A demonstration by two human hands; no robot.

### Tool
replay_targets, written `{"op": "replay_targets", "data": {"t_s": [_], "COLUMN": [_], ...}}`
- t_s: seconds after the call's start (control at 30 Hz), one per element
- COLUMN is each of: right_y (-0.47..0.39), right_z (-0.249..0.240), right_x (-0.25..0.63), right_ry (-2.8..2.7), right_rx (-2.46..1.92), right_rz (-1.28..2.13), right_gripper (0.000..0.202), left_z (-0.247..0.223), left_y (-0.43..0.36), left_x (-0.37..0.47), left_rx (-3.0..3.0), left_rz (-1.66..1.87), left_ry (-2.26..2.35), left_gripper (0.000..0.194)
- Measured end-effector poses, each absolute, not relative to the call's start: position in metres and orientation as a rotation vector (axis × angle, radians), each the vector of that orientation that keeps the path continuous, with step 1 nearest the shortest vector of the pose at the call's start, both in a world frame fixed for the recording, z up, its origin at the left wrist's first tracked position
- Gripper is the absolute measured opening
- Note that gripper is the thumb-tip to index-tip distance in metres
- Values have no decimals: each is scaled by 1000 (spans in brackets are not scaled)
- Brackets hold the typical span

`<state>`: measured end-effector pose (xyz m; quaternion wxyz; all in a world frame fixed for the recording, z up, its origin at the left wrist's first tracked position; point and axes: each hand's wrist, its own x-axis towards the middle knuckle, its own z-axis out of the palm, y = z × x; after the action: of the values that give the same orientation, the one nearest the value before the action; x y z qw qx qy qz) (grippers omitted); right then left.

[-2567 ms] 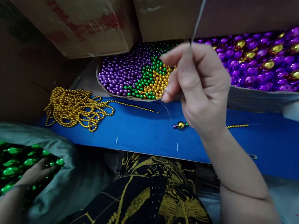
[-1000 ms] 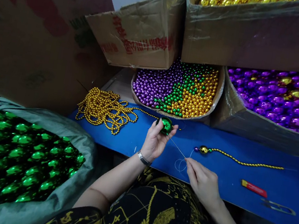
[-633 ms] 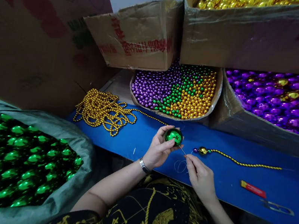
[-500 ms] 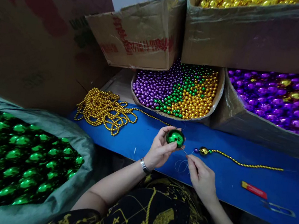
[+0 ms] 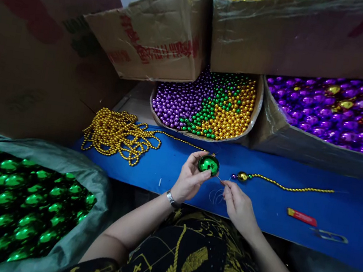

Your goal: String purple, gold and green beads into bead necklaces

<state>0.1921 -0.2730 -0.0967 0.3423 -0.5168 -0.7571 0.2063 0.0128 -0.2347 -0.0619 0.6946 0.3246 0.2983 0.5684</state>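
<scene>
Left hand (image 5: 192, 177) cradles a large, glossy green plastic-looking ball (image 5: 209, 165), thumb in front and fingers behind, presumably to steady its smooth surface. Right hand (image 5: 238, 205), just beside it, pinches a thin, straight strand (image 5: 219, 178) meeting the ball's near side; whether needle or thread cannot be told. The short reach probably aids control. Left of and beyond the left hand lies a heap of shiny gold bead string (image 5: 113, 134), its tail running towards the ball. Beyond both hands, an open cardboard box of small purple, green and gold beads (image 5: 257, 111) and, left of them, a grey-green cloth sack of green balls (image 5: 101, 190) seemingly stand within reach.
</scene>
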Motion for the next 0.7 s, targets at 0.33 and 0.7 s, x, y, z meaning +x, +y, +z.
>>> {"op": "replay_targets", "data": {"t_s": [0.33,0.7], "right_y": [-265,-265], "right_z": [-102,-99], "right_x": [200,223], "right_ry": [-1789,-1685], "right_rx": [-1269,-1370], "right_rz": [525,375], "right_gripper": [17,14], "left_z": [-55,-27], "left_y": [-210,-45], "left_x": [1,58], "left_rx": [1383,2811], "left_rz": [1200,122], "left_ry": [612,1308], "left_gripper": [59,29]}}
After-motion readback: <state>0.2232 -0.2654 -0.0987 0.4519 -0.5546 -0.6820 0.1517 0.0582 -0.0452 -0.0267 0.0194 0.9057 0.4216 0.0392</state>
